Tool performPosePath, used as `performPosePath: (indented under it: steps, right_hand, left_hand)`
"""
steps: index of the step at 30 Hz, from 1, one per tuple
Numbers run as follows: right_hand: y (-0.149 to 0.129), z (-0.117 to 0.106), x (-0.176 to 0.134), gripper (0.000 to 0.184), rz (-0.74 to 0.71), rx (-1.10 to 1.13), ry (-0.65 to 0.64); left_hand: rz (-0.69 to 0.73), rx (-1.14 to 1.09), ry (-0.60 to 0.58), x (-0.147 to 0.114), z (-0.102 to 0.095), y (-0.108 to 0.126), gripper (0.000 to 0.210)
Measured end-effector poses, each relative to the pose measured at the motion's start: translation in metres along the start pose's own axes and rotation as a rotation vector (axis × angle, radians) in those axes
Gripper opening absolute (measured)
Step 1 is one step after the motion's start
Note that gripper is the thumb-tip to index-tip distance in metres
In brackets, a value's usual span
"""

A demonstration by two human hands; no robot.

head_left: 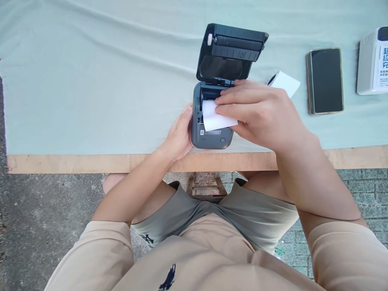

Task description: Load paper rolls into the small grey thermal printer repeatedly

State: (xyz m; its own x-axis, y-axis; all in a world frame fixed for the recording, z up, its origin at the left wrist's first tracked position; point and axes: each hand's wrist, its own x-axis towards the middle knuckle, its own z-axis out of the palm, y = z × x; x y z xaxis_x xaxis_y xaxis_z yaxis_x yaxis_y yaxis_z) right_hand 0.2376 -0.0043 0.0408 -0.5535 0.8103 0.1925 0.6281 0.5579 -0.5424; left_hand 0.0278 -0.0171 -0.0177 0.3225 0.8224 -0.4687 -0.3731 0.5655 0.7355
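A dark grey portable label printer (209,139) sits near the table's front edge, its black lid (224,66) swung up and back. My left hand (179,133) grips the printer's left side, thumb along the edge. White printer paper (216,117) comes out of the opened compartment and lies over the front lip. Reaching across from the right, my right hand (257,111) has its fingers on this paper and over the compartment's right part. Those fingers hide much of the inside. Behind my right hand lies another paper roll (285,83) with its end loose, partly covered.
A smartphone (327,81) lies to the right, apparently on top of a box or second flat item. Beyond it, a white device with printed labels (370,66) is cut off by the frame. Pale green cloth (91,89) covers the table behind its bare wooden edge (75,163).
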Motion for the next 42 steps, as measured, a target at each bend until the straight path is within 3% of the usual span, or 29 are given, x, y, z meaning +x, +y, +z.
performPosePath:
  steps: [8,14,18,20,24,28,31,36,42]
  right_hand:
    - [0.008,0.001,-0.005,0.027,-0.205,-0.241,0.039]
    - [0.001,0.010,-0.006,0.023,-0.334,-0.346,0.212]
    - [-0.003,0.021,-0.008,0.007,-0.433,-0.323,0.354]
    - [-0.006,0.026,-0.009,0.007,-0.473,-0.289,0.436]
    - [-0.007,0.031,-0.011,0.000,-0.494,-0.287,0.410]
    - [-0.001,0.037,-0.013,0.024,-0.492,-0.271,0.409]
    - [0.006,0.044,-0.014,0.004,-0.466,-0.246,0.442]
    - [0.013,0.050,-0.014,0.013,-0.452,-0.208,0.446]
    - [0.011,0.049,-0.013,0.006,-0.437,-0.166,0.437]
  left_hand:
    - [0.017,0.023,-0.008,0.001,-0.001,-0.001,0.043]
    - [-0.023,0.019,-0.035,-0.002,0.000,0.004,0.046]
    - [-0.029,0.003,-0.032,-0.001,-0.002,0.005,0.045]
    - [-0.033,-0.010,-0.035,0.000,-0.004,0.005,0.045]
    - [0.003,-0.060,-0.019,0.001,-0.005,0.004,0.045]
    - [0.014,-0.099,-0.030,0.000,-0.004,0.006,0.045]
    - [-0.071,-0.077,-0.083,-0.001,-0.006,0.009,0.047]
    - [0.079,-0.019,-0.210,-0.002,-0.018,0.005,0.058]
    - [0.100,0.055,-0.181,0.002,-0.022,-0.003,0.077]
